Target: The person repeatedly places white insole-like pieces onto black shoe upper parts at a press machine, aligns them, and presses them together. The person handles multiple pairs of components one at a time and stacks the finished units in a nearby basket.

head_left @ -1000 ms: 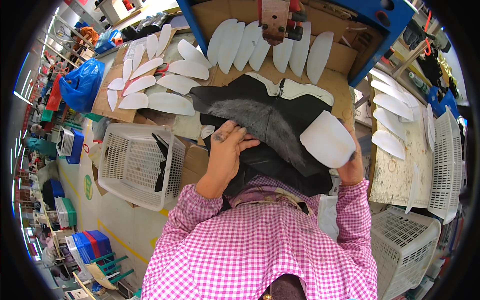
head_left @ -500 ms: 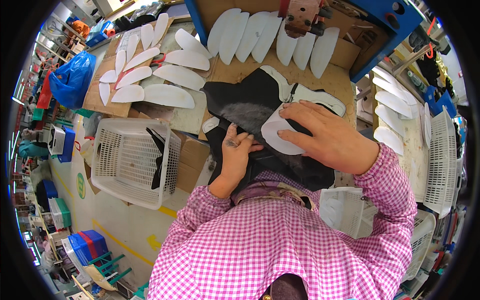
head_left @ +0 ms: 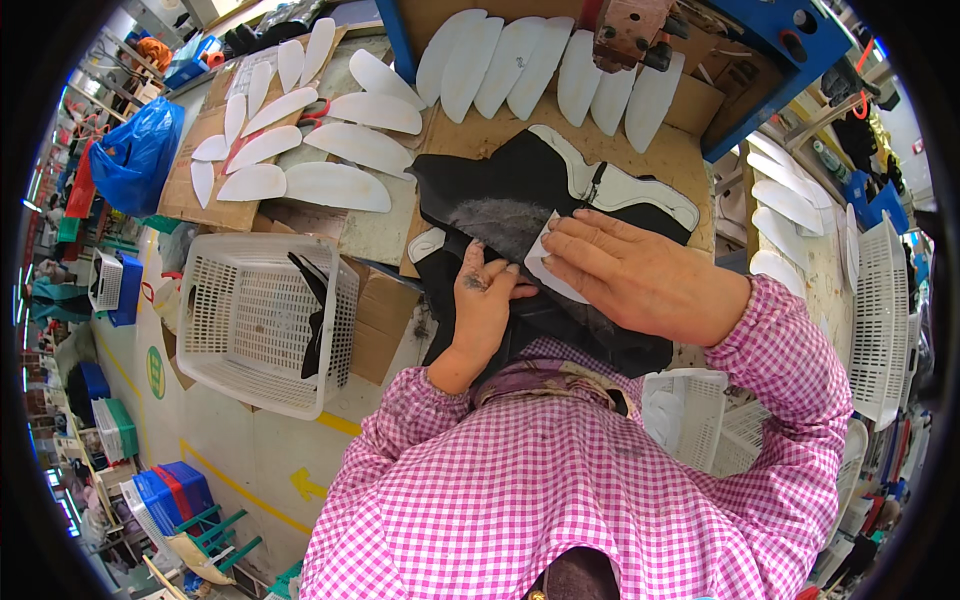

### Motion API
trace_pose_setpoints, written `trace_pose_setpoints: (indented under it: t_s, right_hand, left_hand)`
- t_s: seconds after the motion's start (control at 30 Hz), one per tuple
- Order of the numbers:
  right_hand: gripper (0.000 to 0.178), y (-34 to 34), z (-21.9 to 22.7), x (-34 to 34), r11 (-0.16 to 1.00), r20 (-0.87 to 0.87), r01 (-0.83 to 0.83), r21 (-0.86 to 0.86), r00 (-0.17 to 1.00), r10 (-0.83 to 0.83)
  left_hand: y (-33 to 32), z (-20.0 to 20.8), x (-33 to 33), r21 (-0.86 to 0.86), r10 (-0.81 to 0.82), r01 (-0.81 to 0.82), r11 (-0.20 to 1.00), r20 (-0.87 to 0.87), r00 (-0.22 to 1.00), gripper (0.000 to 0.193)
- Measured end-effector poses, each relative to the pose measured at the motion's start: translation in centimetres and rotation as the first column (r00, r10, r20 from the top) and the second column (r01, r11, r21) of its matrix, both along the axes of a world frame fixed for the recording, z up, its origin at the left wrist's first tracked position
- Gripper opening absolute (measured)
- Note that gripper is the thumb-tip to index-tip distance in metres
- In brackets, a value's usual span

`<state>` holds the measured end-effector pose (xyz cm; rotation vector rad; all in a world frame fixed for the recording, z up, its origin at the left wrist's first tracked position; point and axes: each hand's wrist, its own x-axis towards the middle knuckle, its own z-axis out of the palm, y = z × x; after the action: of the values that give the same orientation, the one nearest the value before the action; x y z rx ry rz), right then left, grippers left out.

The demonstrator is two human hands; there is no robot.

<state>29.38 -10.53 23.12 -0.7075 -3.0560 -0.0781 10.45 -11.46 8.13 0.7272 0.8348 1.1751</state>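
A black fabric piece (head_left: pixel 490 180), which looks like a shoe upper, lies partly on the bench and partly over my lap. Grey fuzzy lining (head_left: pixel 495 222) shows at its middle, and white-trimmed panels (head_left: pixel 640 190) lie along its far right side. My right hand (head_left: pixel 630 272) holds a white curved stiffener piece (head_left: pixel 548 262) down against the lining, its fingers covering much of it. Just left of that, my left hand (head_left: pixel 482 305) grips the near edge of the black upper, thumb raised; its fingertips are partly hidden in the folds.
Several white half-oval pieces (head_left: pixel 375 112) lie on cardboard at the far left, and more (head_left: pixel 520 65) stand in a row behind the upper. A blue-framed machine (head_left: pixel 765 70) rises at the far right. Left of me stands a white basket (head_left: pixel 265 390) with black pieces inside.
My right hand has shifted slightly left and curled further over the white piece. Less of that piece shows now, and it sits more upright. My left hand stays on the upper.
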Motion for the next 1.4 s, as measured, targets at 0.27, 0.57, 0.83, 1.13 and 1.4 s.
trace_pose_setpoints:
  t_s: [0.27,0.57,0.83,1.13,1.4]
  right_hand:
    - [0.040,0.0,-1.2,0.0,1.000,-0.060,0.018,-0.024,0.998,-0.020]
    - [0.040,-0.1,-1.0,0.8,0.996,-0.112,0.031,-0.086,0.993,-0.041]
    - [0.040,1.0,-1.3,-0.2,0.996,-0.120,0.031,-0.089,0.992,-0.042]
    - [0.039,1.8,-1.4,-1.4,0.998,-0.091,0.005,-0.057,0.996,-0.011]
    - [0.072,-0.4,-0.5,-0.2,0.976,-0.035,0.140,-0.169,0.988,-0.148]
  left_hand:
    - [0.0,0.6,-0.1,0.027,-0.056,0.056,0.998,0.002,0.998,0.047]
    - [4.0,1.2,-2.4,0.050,-0.387,0.388,0.921,-0.012,0.922,0.041]
    - [4.8,2.1,-0.8,0.293,-0.238,0.353,0.888,-0.364,0.900,0.036]
    - [4.5,2.1,0.4,0.478,0.129,0.284,0.831,-0.663,0.738,0.020]
    - [4.6,3.0,0.3,0.265,0.073,0.068,0.962,-0.490,0.869,0.012]
